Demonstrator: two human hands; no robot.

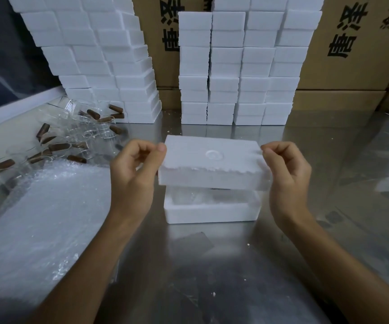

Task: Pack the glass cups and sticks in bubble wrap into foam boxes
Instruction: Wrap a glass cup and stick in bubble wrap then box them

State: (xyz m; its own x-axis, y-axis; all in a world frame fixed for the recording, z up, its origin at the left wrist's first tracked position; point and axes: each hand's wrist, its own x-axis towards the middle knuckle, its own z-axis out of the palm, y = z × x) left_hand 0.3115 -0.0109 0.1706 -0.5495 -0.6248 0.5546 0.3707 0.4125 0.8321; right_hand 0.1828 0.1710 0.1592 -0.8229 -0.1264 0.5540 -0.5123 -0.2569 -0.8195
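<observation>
A white foam lid hovers just above the open foam box base on the steel table. My left hand pinches the lid's left end and my right hand pinches its right end. Inside the base, something pale and wrapped shows dimly under the lid. A heap of glass cups with brown sticks lies at the left. A stack of bubble wrap sheets lies in front of the heap.
Tall stacks of closed foam boxes stand behind the work spot, with a leaning stack at the back left. Cardboard cartons rise behind them. Foam crumbs dot the steel table.
</observation>
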